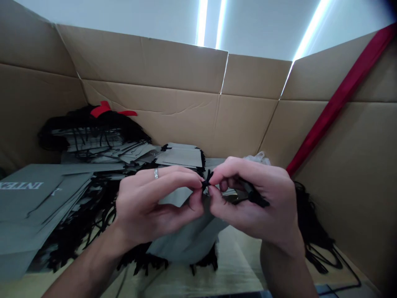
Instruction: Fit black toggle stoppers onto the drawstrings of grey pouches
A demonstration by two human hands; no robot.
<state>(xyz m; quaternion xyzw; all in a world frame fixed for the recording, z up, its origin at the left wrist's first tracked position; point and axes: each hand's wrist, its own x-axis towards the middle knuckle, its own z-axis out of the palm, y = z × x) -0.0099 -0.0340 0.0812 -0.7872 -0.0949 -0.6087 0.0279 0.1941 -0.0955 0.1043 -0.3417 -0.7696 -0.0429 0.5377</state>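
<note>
My left hand [161, 198], a ring on one finger, pinches a short black cord [207, 183] between thumb and index finger. Opposite it, my right hand [254, 203] pinches the same cord, the fingertips of both almost meeting. The cord looks bunched or knotted there, with its ends sticking up. Across my right palm lies another dark, slim piece [254, 196]; whether it is cord or a tool I cannot make out. Below my hands is a grey paper sheet or bag [189, 238], partly hidden by them, with black cord ends beneath its near edge.
At left lies a fanned stack of grey bags [46, 198] with black cords. Behind it are a pile of bags under black cords [89, 120] and a smaller stack [181, 155]. Black cords [313, 223] lie at right. Cardboard walls [161, 99] and a red strip [338, 101] enclose the table.
</note>
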